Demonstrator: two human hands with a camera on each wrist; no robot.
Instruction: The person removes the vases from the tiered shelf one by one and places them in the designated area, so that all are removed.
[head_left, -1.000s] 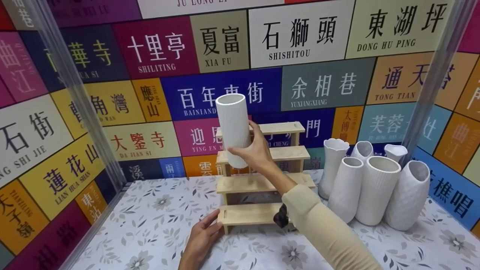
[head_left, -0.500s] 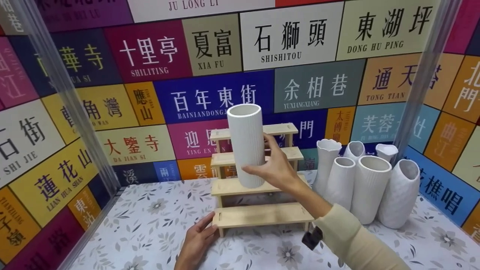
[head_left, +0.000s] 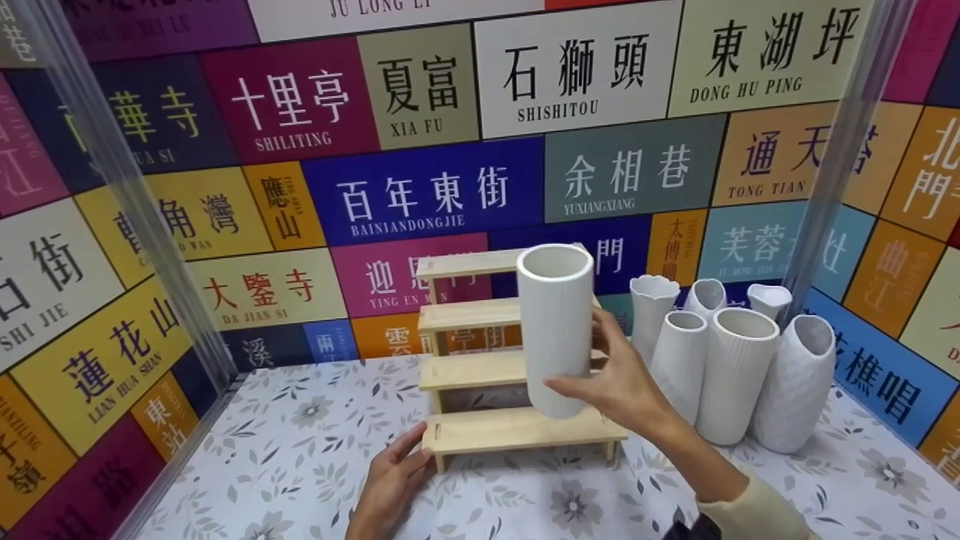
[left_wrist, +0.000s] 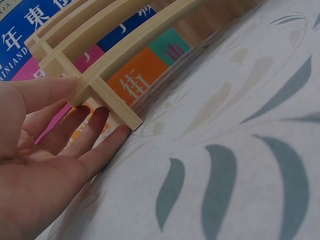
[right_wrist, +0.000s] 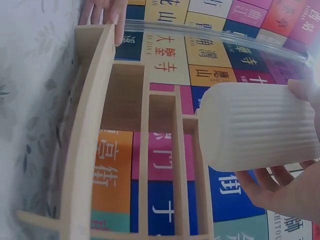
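Note:
In the head view my right hand [head_left: 626,379] grips a tall white ribbed cylindrical vase [head_left: 555,330] low on its side, thumb in front. The vase hangs in the air before the right half of a stepped wooden display stand [head_left: 495,431], hiding part of its shelves. The right wrist view shows the vase's base [right_wrist: 212,127] turned to the stand, with fingers [right_wrist: 270,187] curled around its side. My left hand [head_left: 394,476] touches the left end of the stand's lowest shelf. Up close in the left wrist view, its extended fingers [left_wrist: 107,150] lie against the front leg [left_wrist: 115,105].
Several white vases stand grouped right of the stand, among them a ribbed one [head_left: 739,375] and a diamond-textured one [head_left: 799,390]. A floral cloth [head_left: 300,450] covers the table. Behind rises a wall of colourful sign panels [head_left: 427,191], with clear upright posts [head_left: 142,187] at the corners.
My right hand has brought the vase down and to the right, from beside the upper shelves to above the lowest one. The left hand stays at the stand's left end.

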